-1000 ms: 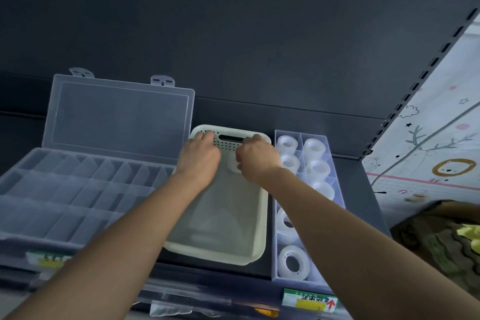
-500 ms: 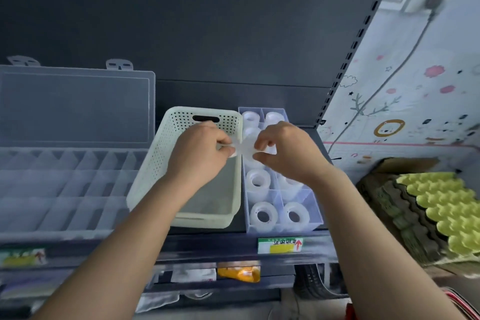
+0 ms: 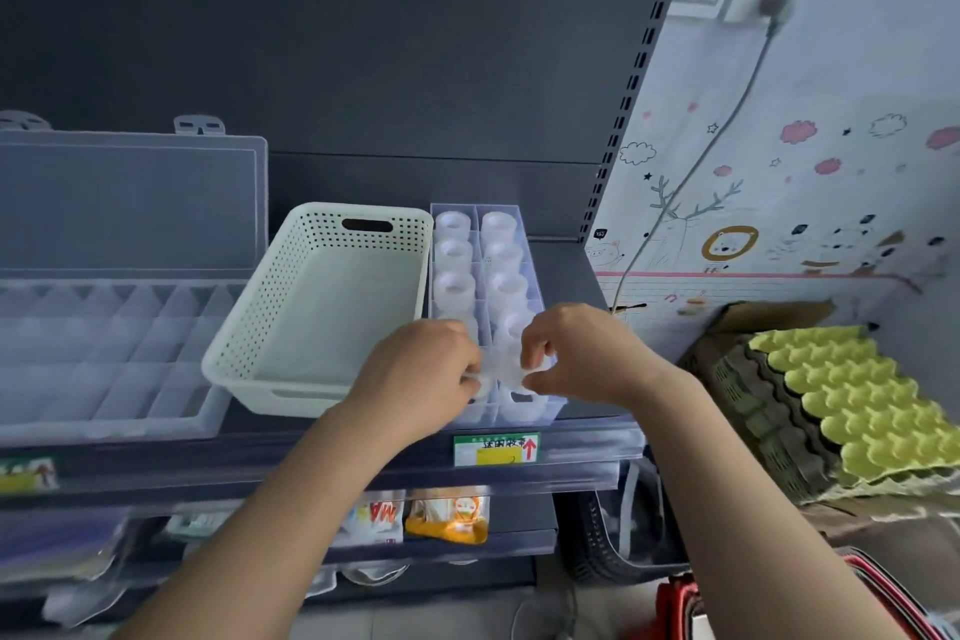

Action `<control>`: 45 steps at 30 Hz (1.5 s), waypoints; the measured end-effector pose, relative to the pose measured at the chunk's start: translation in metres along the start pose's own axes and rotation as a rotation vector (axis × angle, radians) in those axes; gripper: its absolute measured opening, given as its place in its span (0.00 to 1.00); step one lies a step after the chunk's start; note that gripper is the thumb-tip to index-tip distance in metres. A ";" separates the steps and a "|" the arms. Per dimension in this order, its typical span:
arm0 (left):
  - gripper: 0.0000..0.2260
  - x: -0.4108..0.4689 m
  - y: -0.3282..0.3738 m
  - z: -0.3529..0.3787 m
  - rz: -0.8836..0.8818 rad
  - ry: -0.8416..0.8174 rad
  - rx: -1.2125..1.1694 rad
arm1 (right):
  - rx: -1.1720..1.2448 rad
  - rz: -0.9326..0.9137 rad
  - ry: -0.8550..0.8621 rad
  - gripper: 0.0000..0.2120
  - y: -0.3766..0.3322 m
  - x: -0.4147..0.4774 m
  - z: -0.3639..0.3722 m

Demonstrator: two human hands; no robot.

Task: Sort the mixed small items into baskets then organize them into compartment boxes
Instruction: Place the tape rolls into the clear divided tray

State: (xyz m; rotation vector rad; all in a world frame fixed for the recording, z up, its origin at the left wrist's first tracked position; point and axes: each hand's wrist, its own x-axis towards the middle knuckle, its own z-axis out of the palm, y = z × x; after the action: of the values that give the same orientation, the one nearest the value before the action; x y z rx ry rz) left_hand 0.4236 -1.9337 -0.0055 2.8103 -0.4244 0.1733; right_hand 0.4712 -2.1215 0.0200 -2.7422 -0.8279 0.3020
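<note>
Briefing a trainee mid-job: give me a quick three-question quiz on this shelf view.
1. True or false: the white basket holds several items.
2. Who holds the white roll? A: left hand only. B: right hand only. C: both.
3. Fill in: the narrow compartment box sits on the basket's ____ side.
Key: 1 false; 2 C, fingers of the left hand and right hand pinch it; 3 right.

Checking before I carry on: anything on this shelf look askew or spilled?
Only the white basket sits crooked, its near left corner overlapping the clear compartment box. Nothing looks spilled or damaged.
</note>
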 end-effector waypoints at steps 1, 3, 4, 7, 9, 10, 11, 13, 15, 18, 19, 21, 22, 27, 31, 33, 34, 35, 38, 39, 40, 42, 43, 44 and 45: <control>0.08 -0.001 0.001 0.003 0.004 -0.010 0.027 | -0.007 0.000 -0.014 0.04 0.000 -0.001 0.002; 0.08 -0.002 0.001 0.009 0.013 -0.023 0.059 | -0.035 -0.001 -0.041 0.04 0.001 -0.003 0.004; 0.08 -0.003 0.001 0.011 0.016 -0.031 0.069 | -0.049 -0.001 -0.049 0.04 0.002 -0.004 0.005; 0.09 -0.002 -0.001 0.016 0.024 -0.059 0.107 | -0.093 0.003 -0.062 0.04 0.002 -0.004 0.007; 0.10 0.000 -0.004 0.017 0.048 -0.089 0.169 | -0.146 0.002 -0.077 0.02 0.001 0.000 0.007; 0.11 0.001 -0.006 0.017 0.061 -0.114 0.202 | -0.178 -0.003 -0.089 0.04 0.000 0.002 0.008; 0.12 0.001 -0.007 0.017 0.069 -0.138 0.225 | -0.207 -0.011 -0.102 0.05 0.000 0.004 0.008; 0.11 0.001 -0.008 0.017 0.081 -0.162 0.242 | -0.244 -0.021 -0.128 0.06 -0.001 0.007 0.009; 0.09 -0.001 -0.007 0.019 0.103 -0.144 0.256 | -0.246 -0.007 -0.156 0.06 0.000 0.009 0.010; 0.09 -0.003 -0.007 0.021 0.106 -0.124 0.254 | -0.215 -0.005 -0.172 0.06 0.000 0.010 0.011; 0.09 -0.004 -0.007 0.022 0.102 -0.125 0.245 | -0.209 -0.014 -0.177 0.06 0.000 0.010 0.011; 0.10 -0.005 -0.008 0.022 0.099 -0.128 0.237 | -0.193 -0.034 -0.180 0.06 0.001 0.009 0.010; 0.10 -0.006 -0.008 0.022 0.098 -0.130 0.231 | -0.173 -0.040 -0.174 0.05 0.002 0.008 0.009; 0.11 -0.008 -0.008 0.015 0.056 -0.056 0.140 | -0.122 -0.061 -0.098 0.05 0.000 0.010 0.008; 0.10 -0.016 -0.019 0.000 -0.063 0.110 0.117 | -0.078 -0.107 0.031 0.08 -0.015 0.021 0.011; 0.09 -0.022 -0.030 -0.009 -0.136 0.158 0.137 | -0.070 -0.146 0.090 0.09 -0.026 0.029 0.014; 0.09 -0.024 -0.036 -0.014 -0.182 0.176 0.143 | -0.071 -0.164 0.119 0.10 -0.032 0.033 0.016; 0.09 -0.027 -0.043 -0.018 -0.234 0.192 0.147 | -0.069 -0.178 0.149 0.10 -0.038 0.039 0.019; 0.11 -0.032 -0.066 -0.029 -0.406 0.197 0.227 | -0.064 -0.148 0.214 0.16 -0.056 0.058 0.028; 0.12 -0.033 -0.074 -0.031 -0.465 0.179 0.277 | -0.073 -0.110 0.218 0.18 -0.061 0.065 0.031; 0.13 -0.034 -0.082 -0.033 -0.523 0.153 0.326 | -0.091 -0.065 0.211 0.20 -0.066 0.072 0.035; 0.14 -0.036 -0.096 -0.036 -0.625 0.097 0.381 | -0.118 0.023 0.177 0.21 -0.076 0.082 0.041; 0.15 -0.036 -0.102 -0.037 -0.661 0.069 0.387 | -0.120 0.062 0.166 0.20 -0.080 0.086 0.044; 0.16 -0.035 -0.107 -0.038 -0.686 0.045 0.383 | -0.119 0.095 0.169 0.18 -0.084 0.089 0.046; 0.16 -0.034 -0.112 -0.038 -0.702 0.031 0.370 | -0.120 0.120 0.184 0.15 -0.088 0.091 0.048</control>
State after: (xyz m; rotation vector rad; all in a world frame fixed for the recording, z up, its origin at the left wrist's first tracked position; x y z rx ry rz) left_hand 0.4227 -1.8108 -0.0045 3.1027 0.6709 0.1491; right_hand 0.4881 -1.9905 -0.0095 -2.8828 -0.6543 0.0211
